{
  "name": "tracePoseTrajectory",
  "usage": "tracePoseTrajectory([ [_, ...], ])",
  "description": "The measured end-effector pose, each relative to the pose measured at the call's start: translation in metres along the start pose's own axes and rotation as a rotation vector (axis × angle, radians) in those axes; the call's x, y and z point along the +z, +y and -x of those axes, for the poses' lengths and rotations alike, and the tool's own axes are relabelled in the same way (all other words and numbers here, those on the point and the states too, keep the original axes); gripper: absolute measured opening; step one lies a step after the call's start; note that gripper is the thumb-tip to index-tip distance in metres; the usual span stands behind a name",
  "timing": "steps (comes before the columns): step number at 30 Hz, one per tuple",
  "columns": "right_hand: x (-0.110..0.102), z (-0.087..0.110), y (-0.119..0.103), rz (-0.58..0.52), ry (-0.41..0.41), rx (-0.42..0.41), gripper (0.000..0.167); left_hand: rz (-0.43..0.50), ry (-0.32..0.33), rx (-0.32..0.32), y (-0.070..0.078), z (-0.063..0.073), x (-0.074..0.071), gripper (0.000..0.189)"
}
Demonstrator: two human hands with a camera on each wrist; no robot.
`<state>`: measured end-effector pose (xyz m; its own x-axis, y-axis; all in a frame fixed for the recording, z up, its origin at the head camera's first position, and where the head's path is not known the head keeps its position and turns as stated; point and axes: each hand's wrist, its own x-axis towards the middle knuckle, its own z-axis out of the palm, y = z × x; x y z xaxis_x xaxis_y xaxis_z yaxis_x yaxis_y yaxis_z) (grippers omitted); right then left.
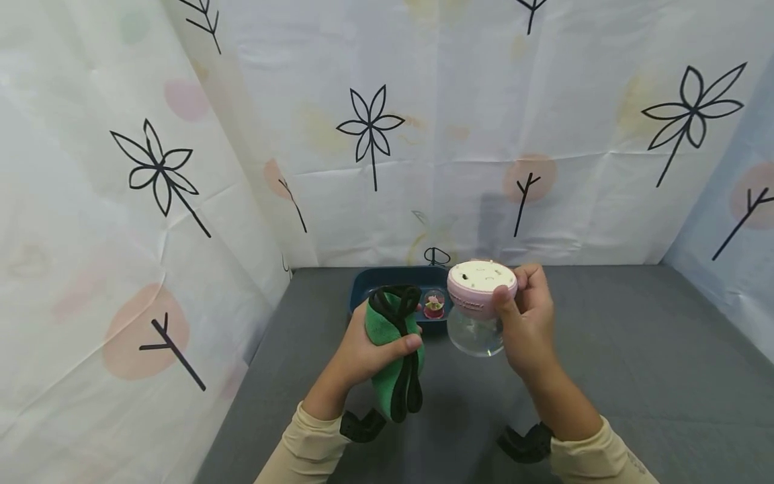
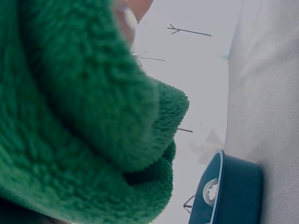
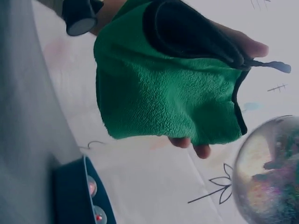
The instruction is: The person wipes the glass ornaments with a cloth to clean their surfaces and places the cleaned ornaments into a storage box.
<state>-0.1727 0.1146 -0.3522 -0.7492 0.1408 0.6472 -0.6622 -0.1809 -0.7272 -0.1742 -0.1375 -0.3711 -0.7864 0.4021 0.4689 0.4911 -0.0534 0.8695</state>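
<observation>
My left hand (image 1: pixel 353 353) grips a folded green towel (image 1: pixel 382 329) with black edging, thumb across its front. Fluffy green towel (image 2: pixel 79 112) fills much of the left wrist view. Beside it, my right hand (image 1: pixel 532 329) holds a snow globe (image 1: pixel 474 299) upside down by its pink base, the pale underside facing up and the clear ball hanging below. A narrow gap separates towel and globe in the head view. In the right wrist view the globe's ball (image 3: pixel 268 172) shows colourful contents, and fingertips (image 3: pixel 202 150) of my left hand show under the towel.
Behind the hands a dark blue tray (image 1: pixel 393 271) stands on the grey table (image 1: pixel 635 349), near the back curtain (image 1: pixel 453 148). A small globe with a red base (image 1: pixel 433 306) sits in it; two small globes (image 3: pixel 99 215) show there from the right wrist.
</observation>
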Motion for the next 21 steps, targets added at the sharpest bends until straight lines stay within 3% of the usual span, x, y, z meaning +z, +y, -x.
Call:
tracePoseTrajectory([
  [6, 0.002, -0.002, -0.001, -0.03, 0.018, 0.029, 0.045, -0.002, -0.003, 0.001, -0.001, 0.0, 0.0, 0.051],
  [11, 0.004, -0.002, -0.003, 0.046, 0.047, 0.208, 0.032, -0.01, -0.007, 0.003, -0.002, 0.0, 0.001, 0.049],
  [15, 0.006, -0.003, -0.003, 0.119, 0.01, 0.361, 0.029, -0.002, -0.012, 0.004, -0.005, -0.001, 0.004, 0.05],
  [21, 0.01, -0.001, -0.001, 0.165, -0.063, 0.438, 0.031, -0.062, 0.022, -0.01, -0.007, -0.005, 0.011, 0.053],
])
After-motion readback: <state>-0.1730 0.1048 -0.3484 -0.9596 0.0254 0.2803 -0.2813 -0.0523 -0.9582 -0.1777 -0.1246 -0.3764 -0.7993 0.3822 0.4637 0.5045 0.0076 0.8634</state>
